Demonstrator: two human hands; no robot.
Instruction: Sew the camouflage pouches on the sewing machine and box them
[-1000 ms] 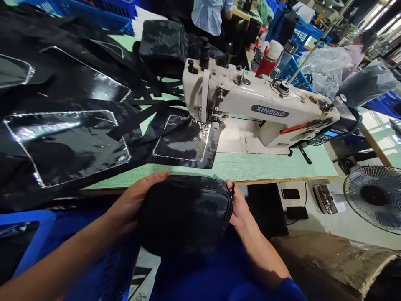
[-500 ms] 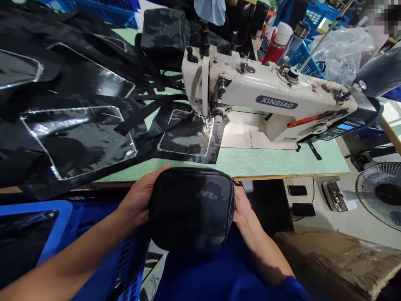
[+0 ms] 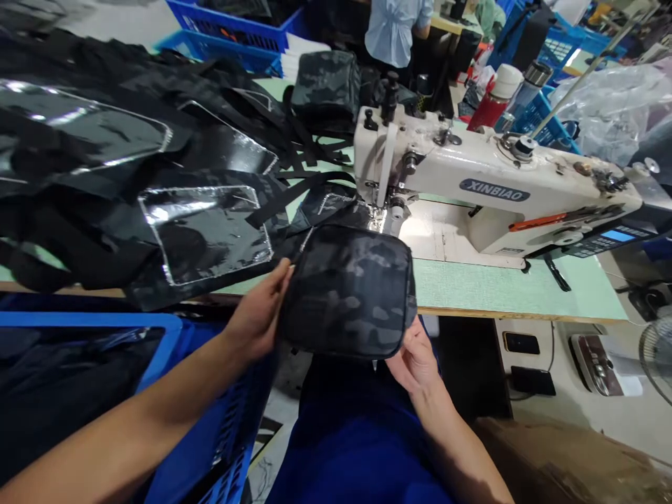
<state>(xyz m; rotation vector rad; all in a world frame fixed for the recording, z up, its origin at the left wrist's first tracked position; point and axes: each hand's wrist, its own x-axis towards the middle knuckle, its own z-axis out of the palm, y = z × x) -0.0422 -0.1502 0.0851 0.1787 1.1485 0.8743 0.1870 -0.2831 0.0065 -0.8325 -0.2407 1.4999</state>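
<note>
this is a sewing workshop in a small bag or garment factory. an industrial lockstitch sewing machine [image 3: 493, 178] branded xinbiao is built into a pale green counter [image 3: 517, 290], with a digital control panel [image 3: 612, 238] at its end. black camouflage fabric panels with clear vinyl windows [image 3: 204, 234] lie heaped beside the needle, along with loose black webbing straps [image 3: 297, 196], and a stitched camouflage pouch [image 3: 349, 290] is held in front of the counter. blue plastic crates [image 3: 231, 21] stand around the floor. a co-worker in a light blue shirt [image 3: 396, 28] is at another station further back, and an electric fan [image 3: 659, 357] stands near the counter.
</note>
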